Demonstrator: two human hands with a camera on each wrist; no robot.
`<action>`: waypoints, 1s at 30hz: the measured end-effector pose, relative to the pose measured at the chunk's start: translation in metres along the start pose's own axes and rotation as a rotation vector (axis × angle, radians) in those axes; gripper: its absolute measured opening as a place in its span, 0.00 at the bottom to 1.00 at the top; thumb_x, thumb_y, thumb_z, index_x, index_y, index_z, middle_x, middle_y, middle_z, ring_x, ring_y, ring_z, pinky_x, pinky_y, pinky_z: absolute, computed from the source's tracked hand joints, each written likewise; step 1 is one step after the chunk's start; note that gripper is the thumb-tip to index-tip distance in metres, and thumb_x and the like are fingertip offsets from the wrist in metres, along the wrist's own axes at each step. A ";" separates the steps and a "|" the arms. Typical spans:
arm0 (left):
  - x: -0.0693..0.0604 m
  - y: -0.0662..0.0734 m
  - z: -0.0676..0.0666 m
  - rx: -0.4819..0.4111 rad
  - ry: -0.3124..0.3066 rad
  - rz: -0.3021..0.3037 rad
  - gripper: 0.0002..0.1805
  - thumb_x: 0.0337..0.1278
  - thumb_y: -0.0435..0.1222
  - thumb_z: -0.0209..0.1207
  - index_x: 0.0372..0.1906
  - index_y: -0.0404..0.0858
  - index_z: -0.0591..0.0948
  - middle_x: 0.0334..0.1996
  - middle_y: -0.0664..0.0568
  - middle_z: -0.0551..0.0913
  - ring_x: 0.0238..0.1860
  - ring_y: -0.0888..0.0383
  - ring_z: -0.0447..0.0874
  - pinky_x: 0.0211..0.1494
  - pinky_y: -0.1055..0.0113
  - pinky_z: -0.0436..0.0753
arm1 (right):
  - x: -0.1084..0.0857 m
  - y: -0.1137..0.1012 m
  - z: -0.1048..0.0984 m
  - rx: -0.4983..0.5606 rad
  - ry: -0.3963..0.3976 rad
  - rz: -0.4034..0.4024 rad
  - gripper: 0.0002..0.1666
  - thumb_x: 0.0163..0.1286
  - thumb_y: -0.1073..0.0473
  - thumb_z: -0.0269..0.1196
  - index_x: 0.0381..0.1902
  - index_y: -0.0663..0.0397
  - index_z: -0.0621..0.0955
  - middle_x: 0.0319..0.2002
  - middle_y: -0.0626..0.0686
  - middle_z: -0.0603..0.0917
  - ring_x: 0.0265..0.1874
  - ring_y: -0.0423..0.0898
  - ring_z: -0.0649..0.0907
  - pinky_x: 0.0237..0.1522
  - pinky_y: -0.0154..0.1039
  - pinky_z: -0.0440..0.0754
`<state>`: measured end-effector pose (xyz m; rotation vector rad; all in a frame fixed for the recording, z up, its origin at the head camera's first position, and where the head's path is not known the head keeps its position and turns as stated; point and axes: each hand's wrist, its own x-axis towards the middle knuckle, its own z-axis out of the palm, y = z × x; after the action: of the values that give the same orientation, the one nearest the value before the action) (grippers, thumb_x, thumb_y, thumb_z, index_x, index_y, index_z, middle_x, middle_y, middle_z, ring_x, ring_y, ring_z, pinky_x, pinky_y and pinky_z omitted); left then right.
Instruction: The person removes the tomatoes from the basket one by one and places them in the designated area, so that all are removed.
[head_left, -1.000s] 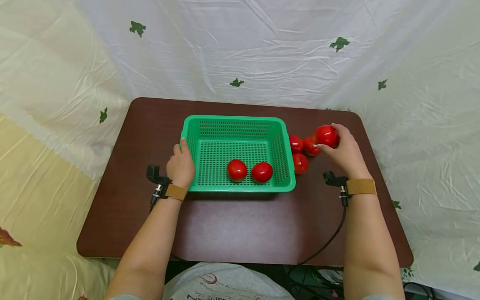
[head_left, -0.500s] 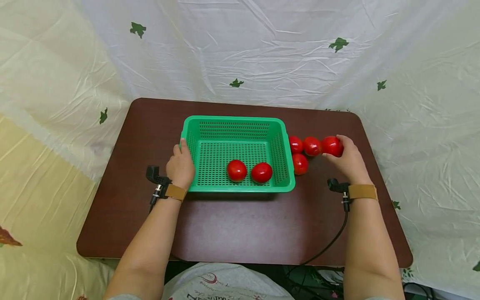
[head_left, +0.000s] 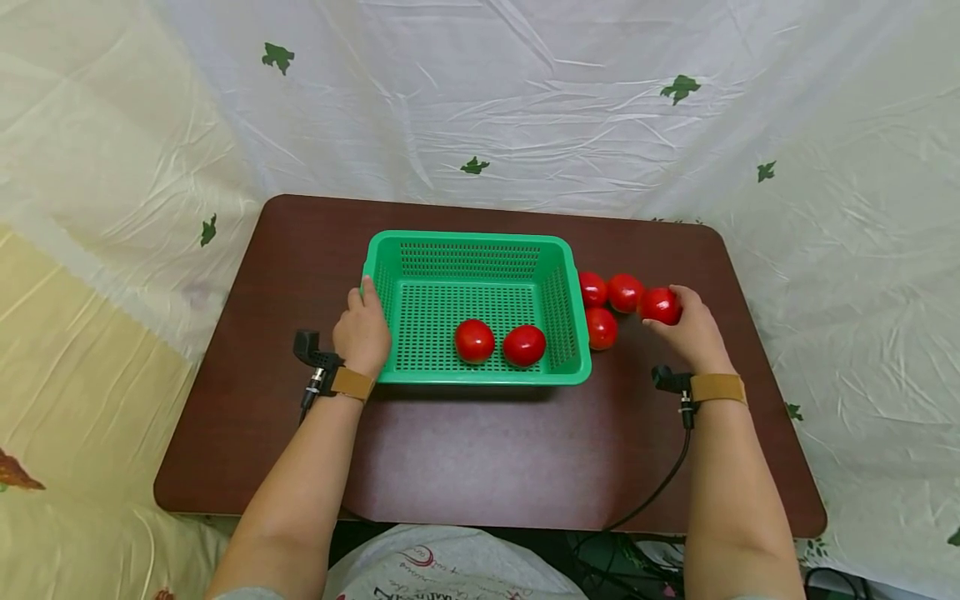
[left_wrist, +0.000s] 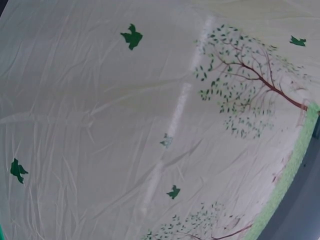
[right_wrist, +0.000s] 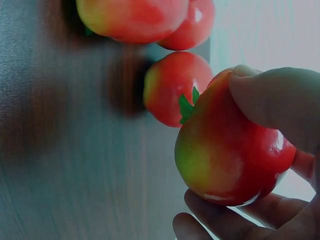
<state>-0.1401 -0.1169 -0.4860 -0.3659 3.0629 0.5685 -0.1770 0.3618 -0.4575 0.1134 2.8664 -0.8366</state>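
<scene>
In the head view my right hand (head_left: 696, 333) grips a red tomato (head_left: 660, 306) between thumb and fingers at the right of the table. The right wrist view shows that tomato (right_wrist: 235, 145) close up, with a yellow-green patch and a green leaf tip near it. Just left of it several tomatoes sit close together, among them one tomato (head_left: 625, 292) at the back and one tomato (head_left: 601, 328) in front. My left hand (head_left: 362, 337) holds the left rim of a green perforated basket (head_left: 480, 378). Inside, two tomatoes (head_left: 474, 341) lie near the front. The left wrist view does not show the hand.
The brown table (head_left: 465, 458) has rounded corners, and its right edge runs close beside my right hand. A pale curtain (head_left: 480, 108) with green leaf prints hangs behind and around the table. A black cable (head_left: 660, 487) trails from the right wrist camera over the front edge.
My right hand has moved toward the front with its tomato, first drifting right, then slightly back left. The left hand, the basket and the other tomatoes have stayed in place.
</scene>
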 end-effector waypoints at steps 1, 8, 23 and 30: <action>0.000 0.000 0.000 0.002 0.002 0.000 0.37 0.72 0.26 0.46 0.81 0.39 0.49 0.70 0.34 0.66 0.28 0.44 0.73 0.28 0.57 0.72 | 0.001 0.000 0.001 -0.002 -0.002 0.005 0.49 0.70 0.52 0.64 0.77 0.66 0.53 0.68 0.75 0.65 0.63 0.73 0.68 0.63 0.73 0.69; 0.001 0.000 0.000 0.008 0.006 0.000 0.38 0.71 0.25 0.47 0.81 0.39 0.49 0.70 0.33 0.65 0.27 0.46 0.72 0.28 0.58 0.70 | 0.006 0.001 0.007 -0.012 -0.011 0.031 0.49 0.69 0.53 0.65 0.77 0.66 0.53 0.68 0.75 0.65 0.64 0.73 0.67 0.64 0.73 0.68; 0.001 0.000 0.000 0.004 -0.008 0.002 0.39 0.71 0.25 0.47 0.81 0.39 0.47 0.71 0.33 0.64 0.28 0.45 0.73 0.28 0.58 0.71 | 0.015 0.006 0.023 0.009 -0.030 0.046 0.50 0.69 0.52 0.65 0.77 0.66 0.53 0.68 0.75 0.65 0.63 0.73 0.68 0.63 0.72 0.69; 0.001 -0.001 0.000 0.003 -0.010 0.002 0.39 0.71 0.26 0.47 0.81 0.39 0.47 0.71 0.33 0.64 0.28 0.45 0.74 0.28 0.57 0.72 | 0.017 0.009 0.029 0.002 -0.058 0.054 0.51 0.69 0.51 0.65 0.77 0.68 0.52 0.68 0.76 0.65 0.62 0.73 0.68 0.64 0.72 0.68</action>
<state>-0.1410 -0.1179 -0.4862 -0.3596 3.0548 0.5637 -0.1887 0.3547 -0.4891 0.1629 2.7955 -0.8183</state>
